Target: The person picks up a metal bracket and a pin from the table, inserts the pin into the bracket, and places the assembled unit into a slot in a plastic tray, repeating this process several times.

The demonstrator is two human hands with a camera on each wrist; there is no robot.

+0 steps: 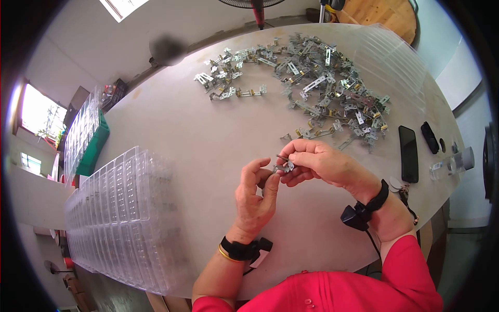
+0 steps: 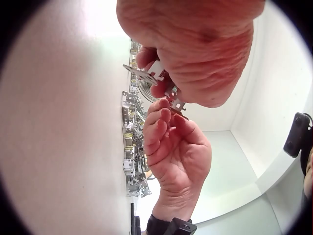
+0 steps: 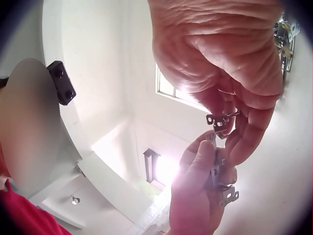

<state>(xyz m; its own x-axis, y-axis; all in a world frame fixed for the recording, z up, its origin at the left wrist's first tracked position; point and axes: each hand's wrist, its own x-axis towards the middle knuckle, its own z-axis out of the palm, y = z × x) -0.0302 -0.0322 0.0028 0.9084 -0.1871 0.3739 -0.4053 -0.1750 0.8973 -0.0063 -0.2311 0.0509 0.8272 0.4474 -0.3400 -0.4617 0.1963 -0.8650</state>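
Over the near part of the table, my two hands meet at a small silvery metal bracket [image 1: 284, 167]. My left hand [image 1: 253, 200] pinches its strip between thumb and fingers; in the right wrist view, the bracket's tabbed end with holes [image 3: 228, 195] sticks out below that grip. At the other end my right hand [image 1: 332, 165] holds, with curled fingers, a small metal part with a thin pin [image 3: 219, 121]. Whether this part is fixed to the bracket I cannot tell. Seen from the left wrist, a flat plate with holes [image 2: 142, 75] juts out beside the left fingers.
A wide heap of similar metal brackets [image 1: 327, 78] spreads over the table's far side. Clear plastic trays [image 1: 119, 223] are stacked at left, with more clear trays [image 1: 390, 62] at far right. A phone [image 1: 408, 154] and a bottle [image 1: 452, 164] lie at right.
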